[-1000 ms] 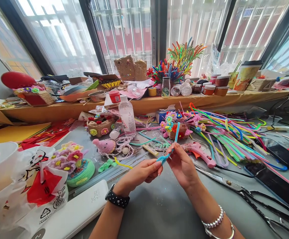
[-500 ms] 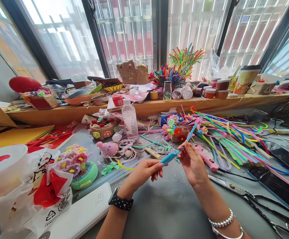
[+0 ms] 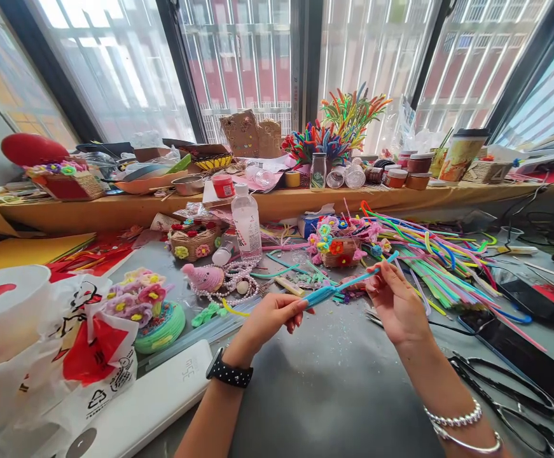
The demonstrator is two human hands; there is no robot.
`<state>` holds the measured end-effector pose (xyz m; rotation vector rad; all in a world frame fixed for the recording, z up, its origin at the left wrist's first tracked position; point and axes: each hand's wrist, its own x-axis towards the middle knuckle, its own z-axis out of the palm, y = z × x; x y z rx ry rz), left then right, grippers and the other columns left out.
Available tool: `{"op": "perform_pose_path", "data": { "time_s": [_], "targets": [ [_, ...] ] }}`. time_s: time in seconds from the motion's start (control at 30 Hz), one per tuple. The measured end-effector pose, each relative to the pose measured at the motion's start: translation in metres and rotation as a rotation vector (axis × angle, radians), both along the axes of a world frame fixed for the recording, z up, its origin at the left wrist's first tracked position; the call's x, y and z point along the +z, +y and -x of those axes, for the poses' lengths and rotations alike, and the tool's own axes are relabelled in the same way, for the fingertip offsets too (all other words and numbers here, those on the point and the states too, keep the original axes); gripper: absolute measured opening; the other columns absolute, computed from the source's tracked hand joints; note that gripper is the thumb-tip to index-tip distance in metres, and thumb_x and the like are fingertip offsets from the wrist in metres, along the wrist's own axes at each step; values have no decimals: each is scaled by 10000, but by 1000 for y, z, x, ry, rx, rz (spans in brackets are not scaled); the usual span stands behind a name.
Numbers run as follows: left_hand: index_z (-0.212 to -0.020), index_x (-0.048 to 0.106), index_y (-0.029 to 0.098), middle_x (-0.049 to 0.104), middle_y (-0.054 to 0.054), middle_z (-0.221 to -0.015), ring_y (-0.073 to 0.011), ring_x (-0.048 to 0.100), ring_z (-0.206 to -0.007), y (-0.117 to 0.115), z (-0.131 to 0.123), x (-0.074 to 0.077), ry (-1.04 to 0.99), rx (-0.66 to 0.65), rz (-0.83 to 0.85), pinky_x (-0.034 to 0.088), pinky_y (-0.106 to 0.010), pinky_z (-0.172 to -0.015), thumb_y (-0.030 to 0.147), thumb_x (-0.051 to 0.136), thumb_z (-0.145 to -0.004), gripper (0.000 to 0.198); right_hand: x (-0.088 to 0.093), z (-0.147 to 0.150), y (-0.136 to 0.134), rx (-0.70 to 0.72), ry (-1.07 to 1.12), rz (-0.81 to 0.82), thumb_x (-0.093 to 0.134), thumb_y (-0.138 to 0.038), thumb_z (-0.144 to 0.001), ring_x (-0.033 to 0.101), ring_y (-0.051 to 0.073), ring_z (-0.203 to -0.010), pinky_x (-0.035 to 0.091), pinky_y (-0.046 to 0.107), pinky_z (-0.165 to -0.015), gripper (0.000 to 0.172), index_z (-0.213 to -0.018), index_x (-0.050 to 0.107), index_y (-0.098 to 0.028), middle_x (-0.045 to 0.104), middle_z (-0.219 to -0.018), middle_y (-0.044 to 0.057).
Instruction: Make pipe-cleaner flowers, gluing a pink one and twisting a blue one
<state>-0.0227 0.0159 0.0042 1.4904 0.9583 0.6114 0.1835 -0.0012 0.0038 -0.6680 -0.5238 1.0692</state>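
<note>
1. Table, grey, littered with craft goods; both hands work above its near middle.
2. Plastic bag, white with red print, at the near left.
3. Heap of pipe cleaners, many colours, far right of the hands.
4. Power bank, white, flat, just beside the bag.
5. Scissors, black-handled, near right.
6. Right hand, fingertips pinched on the thin far stretch of item 8.
7. Left hand, thumb and fingers closed on the thicker near end of item 8.
8. Blue pipe cleaner, held between both hands above the table, slanting up to the right.
</note>
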Motion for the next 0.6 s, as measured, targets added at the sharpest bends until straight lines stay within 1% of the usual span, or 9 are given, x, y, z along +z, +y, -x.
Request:
{"op": "perform_pose_path", "data": {
  "time_s": [0.13, 0.23, 0.27, 0.33, 0.4, 0.43, 0.5, 0.53, 0.6],
  "targets": [
    [-662, 635, 116, 492, 15, -514, -80, 431, -483, 0, 0, 3, 24, 27, 2, 342, -197, -468, 426, 527, -680, 329, -1, -8, 1, -72, 16, 20, 724, -246, -536, 442, 31, -466, 409, 145, -429, 174, -666, 618, -201, 588, -587, -56],
    [-642, 634, 115, 519, 11, -518, -72, 431, -470, 1, 3, 4, 15, 96, -14, 354, -199, -484, 404, 550, -669, 302, -1, -23, -5, -73, -118, 103, 729, -314, -513, 469, 43, -496, 424, 157, -466, 220, -674, 625, -207, 598, -602, -47],
    [-642, 633, 115, 530, 10, -523, -69, 432, -466, 1, 4, 4, -5, 141, -15, 361, -199, -489, 394, 562, -662, 289, -1, -31, -10, -57, -212, 138, 719, -351, -517, 480, 53, -514, 428, 171, -481, 238, -683, 629, -207, 618, -651, -29],
    [-640, 628, 115, 551, 2, -540, -67, 443, -467, 3, 7, 3, -67, 239, -11, 375, -198, -496, 379, 580, -653, 268, -2, -51, -26, -16, -480, 258, 699, -403, -522, 501, 82, -552, 422, 209, -497, 270, -701, 642, -209, 635, -723, 10],
    [-617, 618, 114, 572, -9, -559, -70, 465, -474, 4, 8, 2, -127, 314, 1, 390, -198, -499, 370, 593, -646, 259, -3, -75, -46, 25, -818, 398, 684, -433, -518, 530, 124, -595, 413, 257, -542, 260, -658, 655, -216, 634, -688, 44],
    [-609, 613, 113, 581, -14, -564, -72, 476, -475, 4, 9, 2, -148, 337, 10, 397, -199, -499, 366, 600, -641, 255, -4, -88, -57, 52, -991, 455, 690, -409, -518, 538, 138, -606, 401, 282, -562, 223, -653, 663, -234, 634, -680, 56],
    [-630, 613, 115, 596, -18, -566, -78, 495, -471, 5, 9, 2, -174, 365, 35, 407, -201, -493, 356, 618, -626, 240, -7, -111, -79, 24, -1221, 584, 732, -314, -457, 546, 149, -567, 378, 338, -586, 150, -580, 668, -255, 634, -654, 88],
    [-655, 613, 118, 603, -18, -566, -81, 503, -469, 5, 8, 2, -183, 374, 47, 410, -202, -489, 350, 627, -617, 236, -10, -122, -89, -16, -1276, 666, 746, -245, -415, 555, 160, -558, 370, 365, -598, 148, -539, 667, -258, 637, -655, 111],
    [-682, 610, 120, 612, -19, -568, -89, 520, -472, 5, 7, 3, -192, 386, 63, 415, -203, -485, 349, 637, -606, 242, -19, -137, -105, -58, -1352, 720, 752, -147, -334, 585, 204, -614, 368, 401, -640, 229, -503, 664, -274, 645, -682, 147]
  ]
}}
